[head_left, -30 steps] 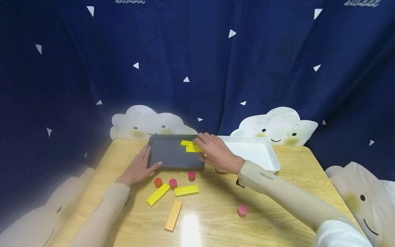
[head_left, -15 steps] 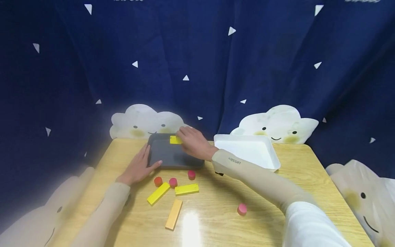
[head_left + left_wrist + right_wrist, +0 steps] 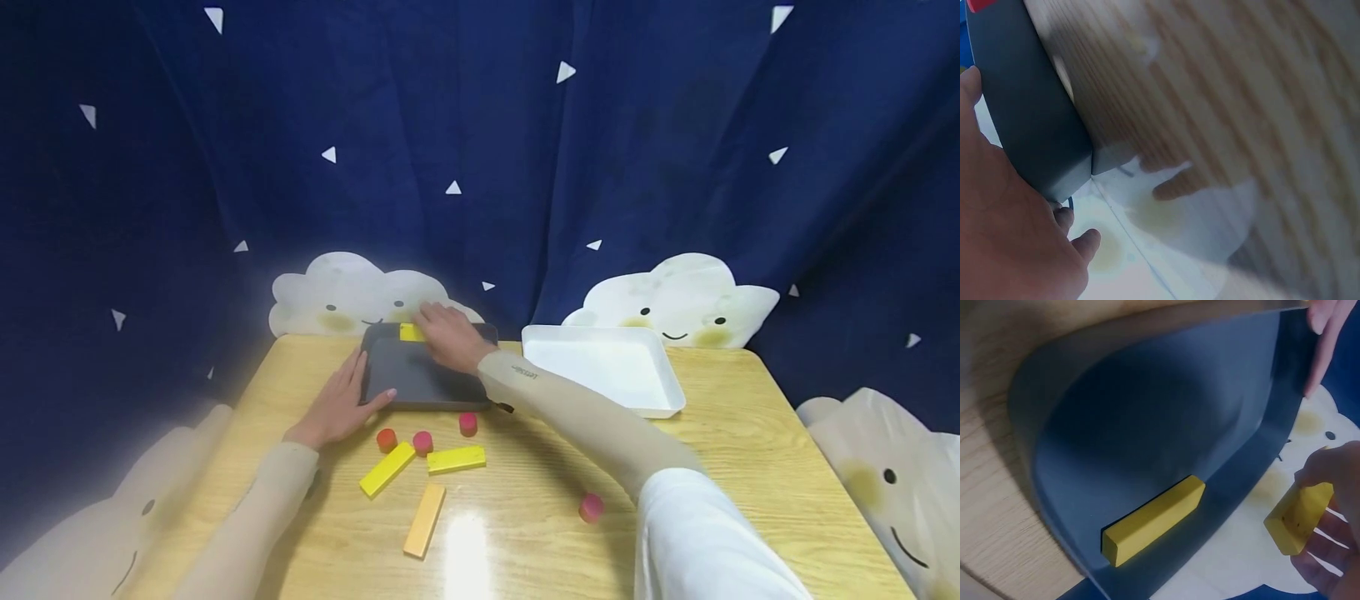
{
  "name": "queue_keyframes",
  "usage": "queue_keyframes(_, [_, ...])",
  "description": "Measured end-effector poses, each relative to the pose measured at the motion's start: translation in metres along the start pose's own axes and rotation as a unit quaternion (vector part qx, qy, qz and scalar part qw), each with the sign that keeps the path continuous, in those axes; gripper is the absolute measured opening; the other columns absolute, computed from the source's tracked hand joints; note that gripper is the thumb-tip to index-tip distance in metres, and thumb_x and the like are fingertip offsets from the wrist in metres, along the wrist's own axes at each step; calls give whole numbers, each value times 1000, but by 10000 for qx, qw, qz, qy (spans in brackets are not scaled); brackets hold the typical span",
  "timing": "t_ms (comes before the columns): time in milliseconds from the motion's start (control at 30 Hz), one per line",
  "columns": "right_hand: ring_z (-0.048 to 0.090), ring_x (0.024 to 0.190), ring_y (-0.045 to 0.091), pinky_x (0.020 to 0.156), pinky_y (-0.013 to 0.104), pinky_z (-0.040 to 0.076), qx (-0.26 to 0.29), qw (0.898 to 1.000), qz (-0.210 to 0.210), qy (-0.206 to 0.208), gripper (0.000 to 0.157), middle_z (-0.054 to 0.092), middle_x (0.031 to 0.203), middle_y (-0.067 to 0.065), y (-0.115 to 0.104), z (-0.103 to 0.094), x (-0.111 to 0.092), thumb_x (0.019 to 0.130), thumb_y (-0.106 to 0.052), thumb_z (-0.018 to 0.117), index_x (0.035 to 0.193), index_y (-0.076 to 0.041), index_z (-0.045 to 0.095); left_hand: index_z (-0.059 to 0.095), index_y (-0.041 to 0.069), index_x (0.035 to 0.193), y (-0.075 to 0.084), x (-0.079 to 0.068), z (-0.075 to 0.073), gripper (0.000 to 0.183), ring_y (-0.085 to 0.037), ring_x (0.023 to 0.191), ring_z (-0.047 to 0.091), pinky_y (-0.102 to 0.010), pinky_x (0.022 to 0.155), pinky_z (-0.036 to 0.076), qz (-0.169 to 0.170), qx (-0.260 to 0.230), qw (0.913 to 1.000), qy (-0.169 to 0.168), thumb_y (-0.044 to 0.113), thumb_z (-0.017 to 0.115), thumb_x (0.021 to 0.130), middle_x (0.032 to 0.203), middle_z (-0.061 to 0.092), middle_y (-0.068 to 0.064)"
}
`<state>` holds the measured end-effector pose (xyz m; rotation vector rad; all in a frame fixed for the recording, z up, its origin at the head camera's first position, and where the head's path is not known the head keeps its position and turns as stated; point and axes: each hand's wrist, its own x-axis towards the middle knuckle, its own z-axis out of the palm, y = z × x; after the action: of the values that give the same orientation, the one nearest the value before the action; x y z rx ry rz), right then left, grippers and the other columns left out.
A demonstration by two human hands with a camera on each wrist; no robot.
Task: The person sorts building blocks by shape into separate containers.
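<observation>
My right hand (image 3: 452, 337) is over the back of the dark grey tray (image 3: 420, 387). It holds a yellow wooden block (image 3: 1300, 515) between thumb and fingers, above the tray's back wall in the right wrist view. A second yellow block (image 3: 1154, 522) lies inside the tray along that wall; in the head view my right hand hides it. My left hand (image 3: 341, 402) rests against the tray's left end, fingers stretched along the side and thumb near the front left corner. In the left wrist view my left hand (image 3: 1016, 231) lies beside the grey wall.
Before the grey tray lie two yellow blocks (image 3: 456, 459), an orange block (image 3: 425, 521), a red disc (image 3: 387, 440) and two pink discs (image 3: 468, 424). Another pink disc (image 3: 592, 507) lies farther right. A white tray (image 3: 607, 367) stands to the right. A blue curtain (image 3: 510, 167) hangs behind.
My right hand has carried the yellow block left and toward the back of the grey tray. My left hand has stayed at the tray's left end.
</observation>
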<state>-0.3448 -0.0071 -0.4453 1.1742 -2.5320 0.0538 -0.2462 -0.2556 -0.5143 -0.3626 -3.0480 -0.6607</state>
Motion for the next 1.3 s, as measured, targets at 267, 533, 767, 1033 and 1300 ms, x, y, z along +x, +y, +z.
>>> queue_keyframes(267, [63,112,24,88,36,59,-103,9994,55,-330,28,64,120,7,-1,18,19,100,-7,69,128,-8,65,7,-7,169,-1,2,-2,110,-49,162,13,-62,131,15,-47,33,9999,-109,72,49,104,177,4,-28])
queue_keyframes(533, [61,119,24,92,36,59,-324,9972,148,-664,31,63,127,7,-7,33,31,102,-6,66,133,-8,63,7,-5,169,0,3,-1,111,-47,163,12,-62,132,15,-87,80,9999,-119,74,48,103,178,3,-27])
queue_keyframes(767, [62,116,23,91,35,60,-392,9965,240,-705,33,63,124,6,-8,44,40,100,-4,67,132,-8,63,6,-4,170,-2,4,0,114,-48,163,11,-64,131,16,-110,120,9997,-156,79,44,101,178,2,-26])
queue_keyframes(1033, [64,117,23,94,33,60,-408,9960,189,-767,35,66,125,7,-14,49,46,99,-6,70,134,-7,63,7,-6,169,-3,3,0,112,-49,162,12,-64,131,15,-61,85,9999,-123,76,45,102,177,3,-28])
queue_keyframes(1300, [61,120,20,96,32,58,-370,9932,411,-1021,43,63,128,5,-18,56,50,100,-10,72,141,-10,61,6,-6,169,-1,1,-1,111,-50,162,11,-65,130,15,-91,19,9998,-156,75,46,103,177,3,-29])
